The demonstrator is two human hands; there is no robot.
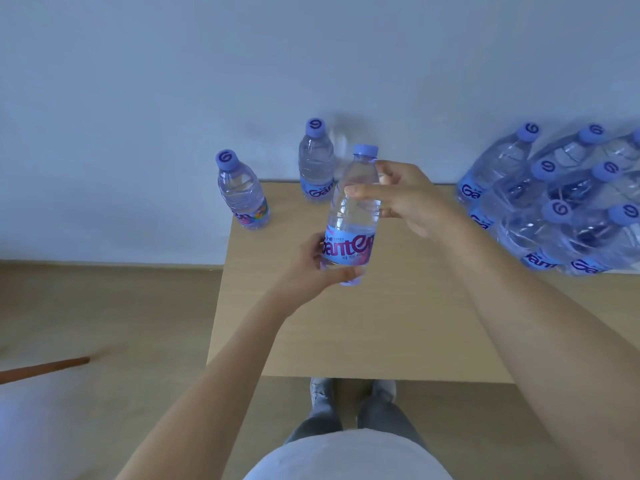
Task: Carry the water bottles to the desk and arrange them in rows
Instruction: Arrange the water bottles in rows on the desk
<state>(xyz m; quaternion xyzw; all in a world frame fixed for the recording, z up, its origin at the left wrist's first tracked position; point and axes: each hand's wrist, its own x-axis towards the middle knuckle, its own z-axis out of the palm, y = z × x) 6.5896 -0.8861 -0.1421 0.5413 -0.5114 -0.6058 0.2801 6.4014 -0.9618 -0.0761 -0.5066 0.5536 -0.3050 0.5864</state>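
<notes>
Pale wood forms the square worktop [363, 334], which is set against a plain white wall [138, 81] above a beige floor [86, 306]. A clear plastic water bottle with a blue cap [351, 216] is held upright above it: the left hand [311, 268] is wrapped round its base, the right hand [405, 199] has fingers [363, 191] curled round its shoulder. Two matching bottles [242, 192] are stood at the far left edge, and a shrink-wrapped pack of bottles [561, 202] is placed at the right.

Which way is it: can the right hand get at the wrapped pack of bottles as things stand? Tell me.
Probably not yet: the right hand grips the held bottle along with the left hand. The desk toward the wrapped pack looks unobstructed.
</notes>
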